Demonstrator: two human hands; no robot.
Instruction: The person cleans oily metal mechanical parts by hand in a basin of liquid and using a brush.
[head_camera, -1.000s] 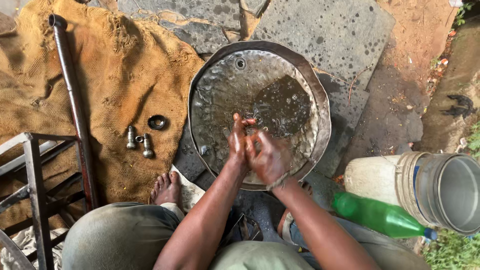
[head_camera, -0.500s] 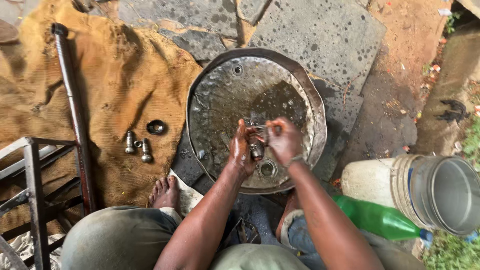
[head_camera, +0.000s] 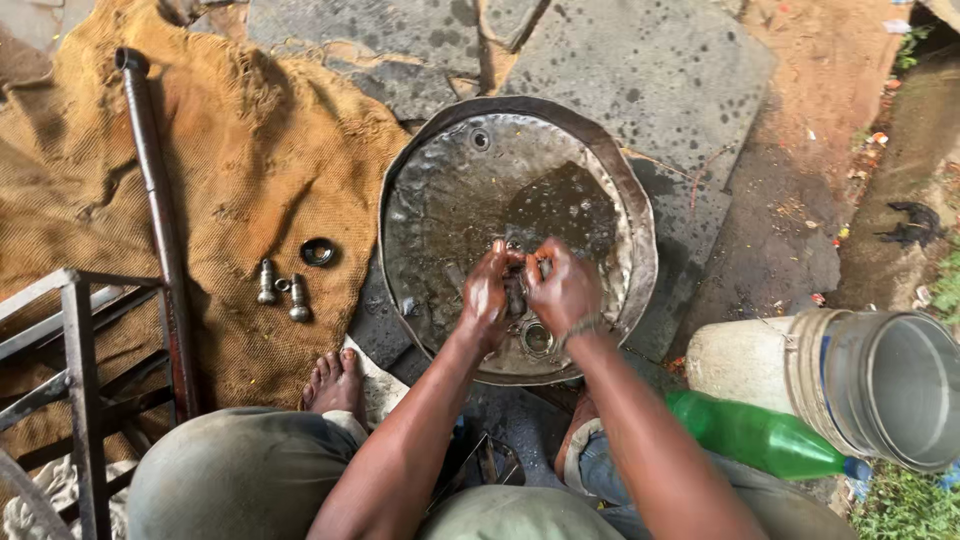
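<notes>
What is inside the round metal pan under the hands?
The pan holds dark liquid and a metal ring. The left hand and right hand cover a small part between them.

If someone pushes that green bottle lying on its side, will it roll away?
Probably yes. The green bottle lies on its side and is round, so a sideways push would likely roll it. It looks like thin plastic, so probably light. The white bucket beside it might stop it.

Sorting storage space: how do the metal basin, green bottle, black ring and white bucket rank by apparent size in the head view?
1. metal basin
2. white bucket, though nearness to the camera may inflate it
3. green bottle
4. black ring
</notes>
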